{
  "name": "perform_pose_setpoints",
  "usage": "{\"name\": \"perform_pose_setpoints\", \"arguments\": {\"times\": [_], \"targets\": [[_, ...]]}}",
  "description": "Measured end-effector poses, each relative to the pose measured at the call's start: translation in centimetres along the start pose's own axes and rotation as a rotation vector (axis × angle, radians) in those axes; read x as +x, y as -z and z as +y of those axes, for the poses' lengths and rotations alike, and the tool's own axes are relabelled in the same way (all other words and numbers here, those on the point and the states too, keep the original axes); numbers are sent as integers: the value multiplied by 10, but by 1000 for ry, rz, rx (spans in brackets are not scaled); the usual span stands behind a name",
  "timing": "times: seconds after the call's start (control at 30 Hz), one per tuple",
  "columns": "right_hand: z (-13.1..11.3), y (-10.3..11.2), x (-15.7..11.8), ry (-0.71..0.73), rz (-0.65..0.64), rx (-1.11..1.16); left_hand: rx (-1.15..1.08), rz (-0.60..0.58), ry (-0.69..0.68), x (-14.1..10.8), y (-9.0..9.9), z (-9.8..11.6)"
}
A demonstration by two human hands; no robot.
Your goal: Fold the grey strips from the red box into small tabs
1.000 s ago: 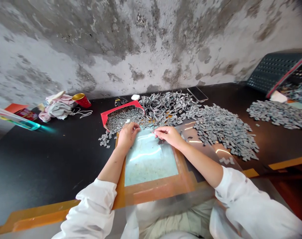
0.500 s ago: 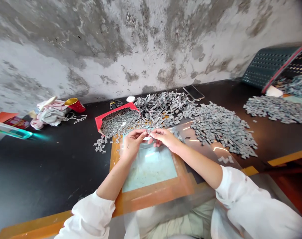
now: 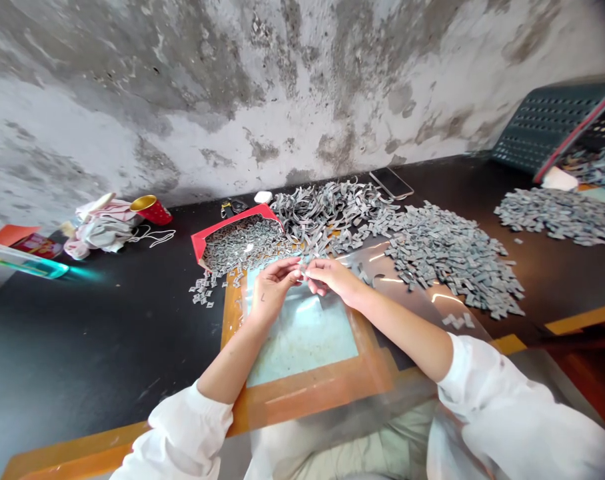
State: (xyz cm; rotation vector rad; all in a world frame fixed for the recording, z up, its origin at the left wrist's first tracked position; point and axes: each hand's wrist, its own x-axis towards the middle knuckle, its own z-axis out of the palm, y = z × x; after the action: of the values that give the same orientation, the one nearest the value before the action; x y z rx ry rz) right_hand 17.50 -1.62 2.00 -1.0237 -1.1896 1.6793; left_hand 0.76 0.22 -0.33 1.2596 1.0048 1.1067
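My left hand (image 3: 271, 290) and my right hand (image 3: 333, 278) meet fingertip to fingertip over the pale blue sheet (image 3: 302, 340). Both are closed in a pinch on a small grey piece (image 3: 303, 269), mostly covered by the fingers, so its exact kind does not show. Just beyond the left hand lies a red-edged open box (image 3: 198, 245) filled with small grey pieces, some spilled at its near left corner. Behind the hands is a heap of curved grey strips (image 3: 327, 210). A pile of short flat grey pieces (image 3: 447, 253) spreads out on the right.
A dark perforated basket (image 3: 537, 127) lies tipped at the far right, grey pieces (image 3: 557, 215) before it. A phone (image 3: 391, 183) rests near the wall. To the left are a red cup (image 3: 157, 211), crumpled cloth (image 3: 105, 230) and a clear, glowing-edged item (image 3: 30, 260).
My hands stay together in nearly the same place, with the fingers shifted slightly around the small grey piece. The whole view has moved a little.
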Motion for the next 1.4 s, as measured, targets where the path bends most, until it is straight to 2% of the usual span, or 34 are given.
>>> {"name": "perform_pose_setpoints", "arguments": {"times": [0.13,0.23,0.3,0.37,0.47,0.6,0.73,0.8,0.97,1.17,1.3,1.4], "targets": [[-2,1,0,-32,-4,-8,99,-51,-45,2,4,-2],[-1,3,1,-71,15,-35,214,-115,-172,4,7,-1],[1,5,2,-32,26,-95,306,-133,-254,4,10,2],[3,7,2,56,36,-210,362,-141,-275,5,12,3],[4,9,-1,167,57,-415,316,-143,-202,5,13,3],[4,8,-6,241,91,-656,161,-74,-36,5,9,0],[5,5,-8,402,212,-869,-3,-80,12,4,5,1],[5,4,-8,481,227,-922,-43,-88,24,3,4,3],[6,5,-8,530,254,-976,-56,-100,17,3,2,3],[7,10,-5,545,282,-892,-137,-16,18,5,5,-3],[9,13,-1,632,285,-856,-203,-94,75,7,8,-10],[10,14,1,641,271,-856,-173,-132,56,7,9,-14]]}}
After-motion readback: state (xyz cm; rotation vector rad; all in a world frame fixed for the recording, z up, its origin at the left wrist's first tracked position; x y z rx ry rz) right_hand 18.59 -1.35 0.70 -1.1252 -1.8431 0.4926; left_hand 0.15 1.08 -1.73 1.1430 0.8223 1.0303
